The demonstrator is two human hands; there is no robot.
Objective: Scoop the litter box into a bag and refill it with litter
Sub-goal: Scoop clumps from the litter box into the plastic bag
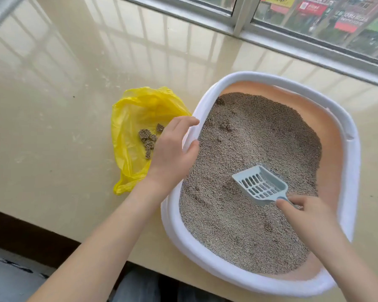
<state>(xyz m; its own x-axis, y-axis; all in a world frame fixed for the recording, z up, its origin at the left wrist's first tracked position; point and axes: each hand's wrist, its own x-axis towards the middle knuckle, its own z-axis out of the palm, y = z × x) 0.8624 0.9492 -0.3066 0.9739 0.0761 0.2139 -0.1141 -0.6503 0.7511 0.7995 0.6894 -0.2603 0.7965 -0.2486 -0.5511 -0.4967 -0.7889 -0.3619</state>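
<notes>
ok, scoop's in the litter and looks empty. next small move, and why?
Probably push the scoop forward under the nearest dark clump up the box. The right hand grips its handle, and its slotted bed shows no clumps. The left hand holds the litter box rim, steadying it. The yellow bag already holds a few clumps, yet dark lumps remain in the litter.

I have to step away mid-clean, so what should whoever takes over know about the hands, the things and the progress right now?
Left hand grips the litter box by its left rim.
Right hand holds the scoop by its handle, its head resting on the litter.
Yellow bag lies open left of the box, a few clumps already in it.
Left: darker clumps still in the litter; refill not started.
</notes>
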